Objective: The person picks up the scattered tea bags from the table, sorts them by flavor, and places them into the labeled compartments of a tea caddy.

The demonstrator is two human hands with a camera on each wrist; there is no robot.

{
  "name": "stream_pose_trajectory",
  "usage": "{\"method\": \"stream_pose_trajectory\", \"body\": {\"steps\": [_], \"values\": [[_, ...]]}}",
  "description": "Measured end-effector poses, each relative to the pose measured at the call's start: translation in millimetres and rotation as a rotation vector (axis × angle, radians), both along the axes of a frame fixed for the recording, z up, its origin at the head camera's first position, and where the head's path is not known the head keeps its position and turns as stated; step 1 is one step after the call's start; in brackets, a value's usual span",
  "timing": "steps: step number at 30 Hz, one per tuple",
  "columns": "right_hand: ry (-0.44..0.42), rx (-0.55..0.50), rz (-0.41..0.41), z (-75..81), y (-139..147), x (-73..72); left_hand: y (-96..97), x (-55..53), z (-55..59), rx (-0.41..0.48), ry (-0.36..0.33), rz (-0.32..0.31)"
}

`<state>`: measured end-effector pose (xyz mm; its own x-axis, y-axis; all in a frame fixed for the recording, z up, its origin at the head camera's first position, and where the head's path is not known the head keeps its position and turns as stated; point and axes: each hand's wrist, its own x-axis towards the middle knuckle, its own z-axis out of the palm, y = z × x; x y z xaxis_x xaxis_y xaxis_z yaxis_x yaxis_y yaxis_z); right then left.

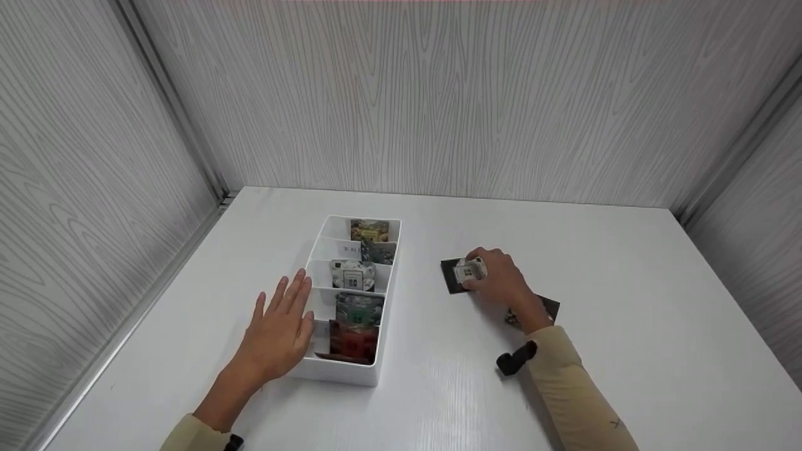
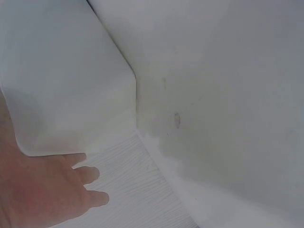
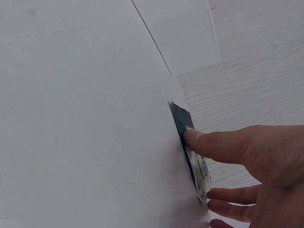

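Note:
My left hand [image 1: 276, 332] lies along the left side of a white divided tray [image 1: 348, 374], its fingers straight. In the left wrist view, that hand [image 2: 42, 190] shows beside the tray's white wall [image 2: 71, 95]. My right hand [image 1: 504, 282] pinches a small white printed packet [image 1: 467, 271] between thumb and fingers. Under it a dark packet [image 1: 449, 279] lies on the table. In the right wrist view, the thumb of the right hand [image 3: 251, 175] presses on the white packet [image 3: 202, 175], over the dark one [image 3: 180, 116].
Several packets stand in the tray's compartments: a yellowish one [image 1: 369, 230] at the far end, a white one [image 1: 353, 275] midway, a green one [image 1: 359, 309] and a red one [image 1: 353, 342] nearest. Another dark packet [image 1: 549, 306] lies partly under my right wrist. Grey wood-grain walls [image 1: 426, 100] enclose the table.

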<state>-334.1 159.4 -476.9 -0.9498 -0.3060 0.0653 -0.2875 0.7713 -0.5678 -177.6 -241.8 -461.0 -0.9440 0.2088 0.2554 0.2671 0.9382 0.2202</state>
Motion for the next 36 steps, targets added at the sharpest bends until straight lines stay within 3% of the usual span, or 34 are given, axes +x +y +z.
{"method": "stream_pose_trajectory", "body": {"steps": [6,14,23,36], "values": [[0.015,-0.04,0.037,-4.9,0,-0.7,0.3,1.1,-1.9,0.005,-0.008,0.008],[-0.077,-0.184,0.084,-5.8,2,-1.7,1.4,0.4,0.3,0.008,-0.02,0.001],[-0.074,-0.289,0.26,-3.4,2,-2.9,0.7,0.7,0.1,0.005,0.0,-0.002],[-0.032,-0.394,0.385,4.0,5,-5.2,1.2,1.1,1.2,0.009,0.0,-0.003]]}}
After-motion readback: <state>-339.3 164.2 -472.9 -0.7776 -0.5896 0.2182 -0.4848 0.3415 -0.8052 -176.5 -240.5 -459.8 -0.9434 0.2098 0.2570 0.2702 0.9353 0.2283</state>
